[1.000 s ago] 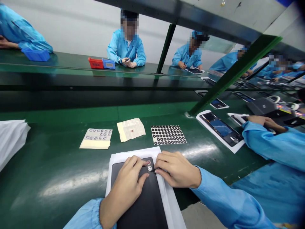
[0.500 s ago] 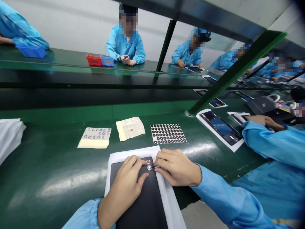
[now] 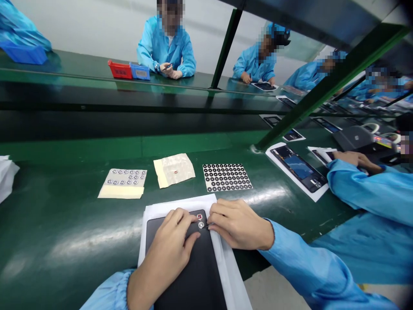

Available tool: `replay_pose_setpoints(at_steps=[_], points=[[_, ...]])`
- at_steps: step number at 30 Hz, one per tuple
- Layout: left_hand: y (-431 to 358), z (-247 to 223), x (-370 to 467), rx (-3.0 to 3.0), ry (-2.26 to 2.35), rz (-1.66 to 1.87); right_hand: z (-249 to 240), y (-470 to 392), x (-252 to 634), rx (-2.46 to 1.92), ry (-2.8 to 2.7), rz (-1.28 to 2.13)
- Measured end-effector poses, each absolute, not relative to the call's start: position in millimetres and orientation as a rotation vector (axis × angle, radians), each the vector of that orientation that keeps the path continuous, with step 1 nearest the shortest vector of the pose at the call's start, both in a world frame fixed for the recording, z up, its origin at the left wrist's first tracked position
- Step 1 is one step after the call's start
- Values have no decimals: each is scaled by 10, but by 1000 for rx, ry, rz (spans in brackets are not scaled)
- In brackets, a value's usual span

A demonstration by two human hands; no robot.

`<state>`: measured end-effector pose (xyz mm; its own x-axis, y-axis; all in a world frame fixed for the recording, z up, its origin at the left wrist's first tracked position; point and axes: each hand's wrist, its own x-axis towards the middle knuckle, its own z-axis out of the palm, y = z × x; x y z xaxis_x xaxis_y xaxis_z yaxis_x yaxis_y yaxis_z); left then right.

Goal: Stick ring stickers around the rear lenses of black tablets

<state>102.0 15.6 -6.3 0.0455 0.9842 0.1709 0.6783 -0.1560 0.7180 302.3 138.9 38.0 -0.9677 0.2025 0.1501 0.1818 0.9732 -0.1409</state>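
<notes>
A black tablet back cover [image 3: 203, 271] lies on white paper sheets [image 3: 237, 267] in front of me. Near its top right corner sit a white ring [image 3: 201, 225] and, just above, a small round spot with a red centre [image 3: 199, 217]. My left hand [image 3: 167, 245] rests on the cover, thumb and forefinger spread either side of the ring without holding anything. From the right, my right hand [image 3: 238, 224] pinches a thin dark tool [image 3: 205, 227] whose tip reaches the ring's edge. Most of that tool is hidden by the fingers.
Beyond the cover lie a sheet of black ring stickers [image 3: 227, 177], a sheet with a small red piece [image 3: 174, 170] and a sheet of pale rings [image 3: 124, 181]. An opened tablet [image 3: 298, 168] is at right, beside a co-worker's sleeve [image 3: 364, 189]. A green post [image 3: 309, 97] slants upward.
The camera view has shifted slightly, so the far bench sits higher in the picture. Both hands keep nearly the same pose at the ring.
</notes>
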Motion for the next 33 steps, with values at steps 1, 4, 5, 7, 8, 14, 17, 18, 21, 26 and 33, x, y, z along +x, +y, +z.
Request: replay_pose_setpoints(at_steps=[1, 4, 5, 7, 8, 14, 17, 18, 21, 26, 33], points=[[154, -61, 1019, 1881, 1669, 905, 375, 1389, 3023, -289, -2956, 184], [152, -55, 1021, 1876, 1670, 901, 368, 1395, 3028, -293, -2947, 200], [153, -55, 1021, 1875, 1669, 900, 369, 1398, 3031, -295, -2941, 213], [155, -57, 1022, 1874, 1665, 898, 373, 1402, 3036, -295, -2919, 220], [156, -59, 1022, 1874, 1663, 896, 374, 1401, 3038, -301, -2905, 202], [150, -59, 1021, 1892, 1663, 906, 340, 1359, 3038, -371, -2867, 21], [156, -56, 1023, 1916, 1690, 907, 317, 1362, 3040, -377, -2864, 35], [164, -55, 1020, 1927, 1703, 910, 309, 1374, 3038, -375, -2863, 53], [214, -43, 1000, 1964, 1741, 912, 278, 1442, 3024, -362, -2873, 172], [332, -6, 964, 2008, 1764, 873, 226, 1556, 2998, -412, -2793, 328], [394, -43, 982, 2062, 1749, 881, 266, 1450, 3041, -383, -2806, 81]])
